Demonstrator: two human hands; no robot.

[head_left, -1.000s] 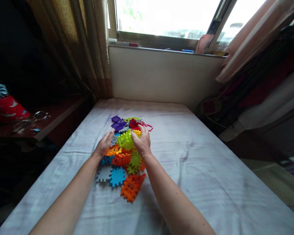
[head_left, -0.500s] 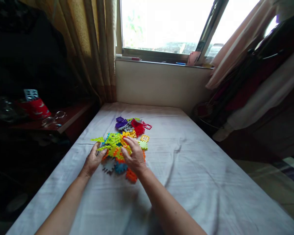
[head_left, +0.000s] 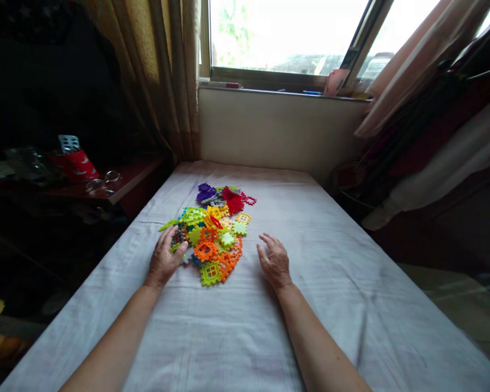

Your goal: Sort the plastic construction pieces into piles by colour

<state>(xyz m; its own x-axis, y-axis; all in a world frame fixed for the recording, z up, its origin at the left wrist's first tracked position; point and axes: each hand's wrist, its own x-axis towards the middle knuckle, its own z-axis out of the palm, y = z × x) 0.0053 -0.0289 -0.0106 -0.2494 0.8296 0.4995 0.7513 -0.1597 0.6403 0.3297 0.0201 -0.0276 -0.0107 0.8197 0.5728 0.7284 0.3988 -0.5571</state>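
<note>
A pile of interlocking plastic building tiles (head_left: pixel 207 249) lies on the cloth-covered surface, mostly orange, yellow and lime green. My left hand (head_left: pixel 166 258) rests against the pile's left edge, thumb and fingers apart. Some grey and green pieces there are partly hidden behind its fingers. Off to the right of the pile, my right hand (head_left: pixel 275 261) hovers or lies near the cloth, fingers loosely spread and nothing in them. A lime window-shaped tile (head_left: pixel 210 273) is at the pile's near edge. Purple tiles (head_left: pixel 205 193) and red tiles (head_left: pixel 233 201) sit at its far end.
The surface wears a pale, wrinkled sheet (head_left: pixel 310 337). On the left, a dark side table (head_left: pixel 126 188) carries glasses (head_left: pixel 103 182) and a red container (head_left: pixel 78 165). Beyond are a curtain (head_left: pixel 155 76) and a window sill (head_left: pixel 269 91). Clothes (head_left: pixel 441 163) hang at the right.
My right hand has moved off the pile to the right. Orange and green tiles now lie spread at the near side, covering the grey and blue ones. The view has shifted slightly.
</note>
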